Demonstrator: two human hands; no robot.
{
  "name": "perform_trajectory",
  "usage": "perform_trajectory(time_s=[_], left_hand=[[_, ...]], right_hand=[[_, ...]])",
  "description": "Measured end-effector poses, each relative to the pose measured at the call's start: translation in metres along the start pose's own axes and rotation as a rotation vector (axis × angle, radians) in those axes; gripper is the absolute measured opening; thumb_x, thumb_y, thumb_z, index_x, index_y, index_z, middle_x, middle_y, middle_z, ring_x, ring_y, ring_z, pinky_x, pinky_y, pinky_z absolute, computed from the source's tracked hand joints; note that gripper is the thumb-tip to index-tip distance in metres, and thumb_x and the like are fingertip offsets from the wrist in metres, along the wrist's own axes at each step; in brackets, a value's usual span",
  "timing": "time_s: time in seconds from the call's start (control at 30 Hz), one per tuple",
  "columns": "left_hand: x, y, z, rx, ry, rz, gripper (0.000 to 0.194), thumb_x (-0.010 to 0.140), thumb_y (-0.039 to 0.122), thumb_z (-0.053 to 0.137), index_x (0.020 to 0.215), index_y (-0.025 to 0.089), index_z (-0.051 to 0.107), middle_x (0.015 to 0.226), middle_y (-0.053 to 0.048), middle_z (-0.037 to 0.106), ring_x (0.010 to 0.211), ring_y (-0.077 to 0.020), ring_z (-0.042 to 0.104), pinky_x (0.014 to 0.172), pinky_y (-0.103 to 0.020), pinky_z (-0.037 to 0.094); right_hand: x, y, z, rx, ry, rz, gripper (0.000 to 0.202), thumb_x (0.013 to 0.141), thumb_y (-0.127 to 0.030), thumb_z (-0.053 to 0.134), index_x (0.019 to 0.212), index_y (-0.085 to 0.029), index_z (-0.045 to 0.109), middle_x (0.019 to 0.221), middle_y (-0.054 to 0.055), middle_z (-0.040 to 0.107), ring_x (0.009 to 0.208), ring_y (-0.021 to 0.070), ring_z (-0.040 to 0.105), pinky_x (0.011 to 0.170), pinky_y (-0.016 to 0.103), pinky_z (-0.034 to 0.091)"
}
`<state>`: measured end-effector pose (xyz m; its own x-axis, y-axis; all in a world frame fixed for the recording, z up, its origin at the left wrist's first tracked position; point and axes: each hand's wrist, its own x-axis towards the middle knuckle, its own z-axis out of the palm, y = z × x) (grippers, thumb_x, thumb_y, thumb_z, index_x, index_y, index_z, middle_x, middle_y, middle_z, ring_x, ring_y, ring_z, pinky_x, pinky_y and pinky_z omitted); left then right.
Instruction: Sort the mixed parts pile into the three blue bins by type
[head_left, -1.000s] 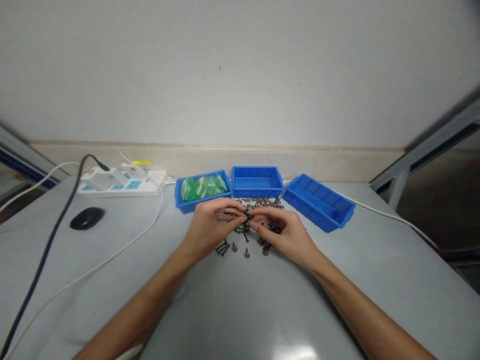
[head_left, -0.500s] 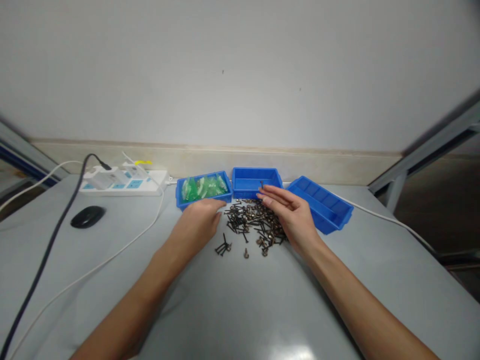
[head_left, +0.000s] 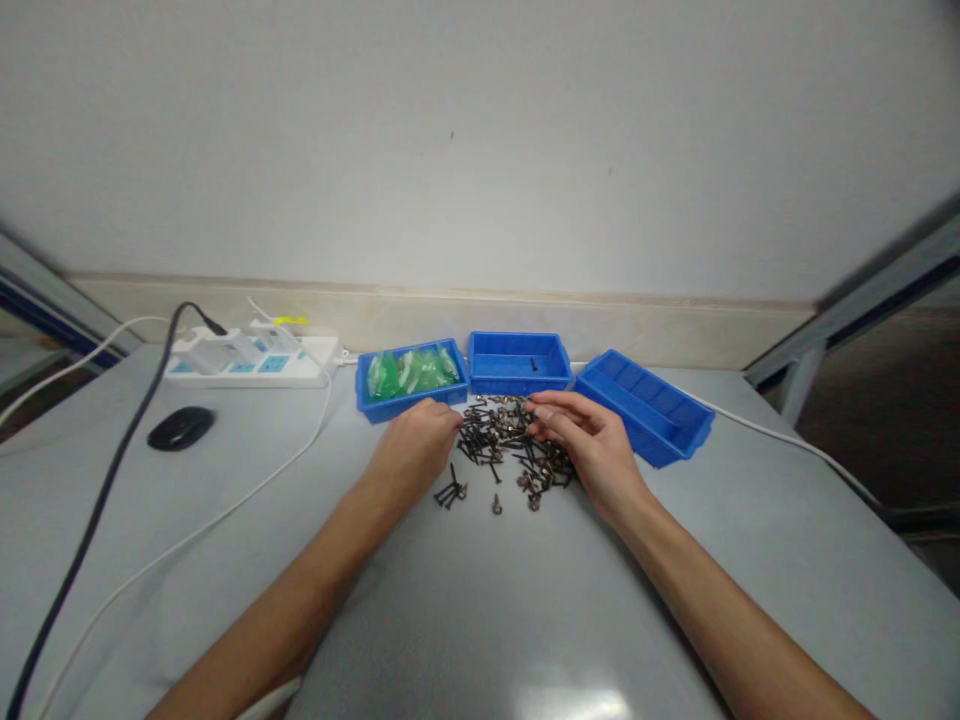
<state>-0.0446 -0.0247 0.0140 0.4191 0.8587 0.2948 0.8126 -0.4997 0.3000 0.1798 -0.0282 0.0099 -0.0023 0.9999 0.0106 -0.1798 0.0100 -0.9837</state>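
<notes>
The pile of screws [head_left: 499, 440], dark ones mixed with brassy ones, lies loose on the counter [head_left: 465, 610] between the two hands. In front of its left part is a small cluster [head_left: 448, 493] of dark screws with a brassy one against it. A lone brassy screw [head_left: 496, 506] sits just to the right of that cluster, nearer the person than the pile.

The left hand [head_left: 421, 438] is at the pile's left edge, back upward and fingers curled in; its fingertips are mostly hidden, so I cannot tell whether they are clamped on anything. The right hand [head_left: 581, 435] is over the pile's right side, thumb and forefinger tips close together; whether a screw is between them I cannot tell.

Just behind the pile is the middle bin [head_left: 519, 385], blue, with one dark screw [head_left: 534, 364] inside. The left bin [head_left: 414, 406], also blue, holds green and clear bags [head_left: 412, 372]. The right bin [head_left: 649, 408] is turned at an angle beside the right hand.

Farther left are a black mouse [head_left: 180, 428] and a white power strip [head_left: 307, 374] with plugs in it. A black cable [head_left: 154, 385] and a white cable [head_left: 315, 437] run from there toward the person. A pale wall [head_left: 480, 200] rises behind.
</notes>
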Motion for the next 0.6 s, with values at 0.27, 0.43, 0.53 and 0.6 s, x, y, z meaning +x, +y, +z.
perform_trajectory(time_s=[0.27,0.43,0.53,0.6], left_hand=[[0.002,0.006,-0.008,-0.226,0.189,0.004,0.011,0.085,0.009,0.062,0.092,0.017,0.065,0.082,-0.002,0.071,0.073,-0.0151,0.067,0.072,-0.026,0.055],[0.003,0.021,-0.016,-0.468,0.265,0.027,0.009,0.084,0.011,0.065,0.091,0.016,0.065,0.081,0.0,0.073,0.072,-0.0122,0.07,0.073,-0.022,0.058],[0.003,0.028,-0.018,-0.51,0.256,0.036,0.008,0.083,0.012,0.066,0.09,0.016,0.066,0.08,-0.001,0.073,0.072,-0.0125,0.071,0.073,-0.022,0.059],[0.002,0.032,-0.017,-0.523,0.238,0.039,0.007,0.083,0.013,0.067,0.089,0.016,0.067,0.079,-0.001,0.073,0.071,-0.0127,0.071,0.072,-0.022,0.059]], right_hand=[[-0.003,-0.004,0.002,-0.104,-0.036,-0.022,0.027,0.072,-0.036,0.08,0.091,-0.018,0.075,0.083,0.006,0.076,0.067,0.0165,0.069,0.067,0.03,0.055],[-0.009,-0.008,0.007,-0.147,-0.171,0.022,0.031,0.071,-0.034,0.08,0.098,-0.02,0.074,0.077,0.003,0.074,0.063,0.0152,0.069,0.061,0.027,0.055],[-0.011,-0.008,0.01,-0.082,-0.258,0.094,0.034,0.071,-0.036,0.082,0.1,-0.021,0.075,0.084,0.005,0.078,0.075,0.019,0.074,0.071,0.032,0.059],[-0.012,-0.007,0.01,-0.043,-0.276,0.114,0.031,0.07,-0.037,0.084,0.096,-0.021,0.077,0.084,0.006,0.078,0.079,0.0211,0.075,0.077,0.036,0.06]])
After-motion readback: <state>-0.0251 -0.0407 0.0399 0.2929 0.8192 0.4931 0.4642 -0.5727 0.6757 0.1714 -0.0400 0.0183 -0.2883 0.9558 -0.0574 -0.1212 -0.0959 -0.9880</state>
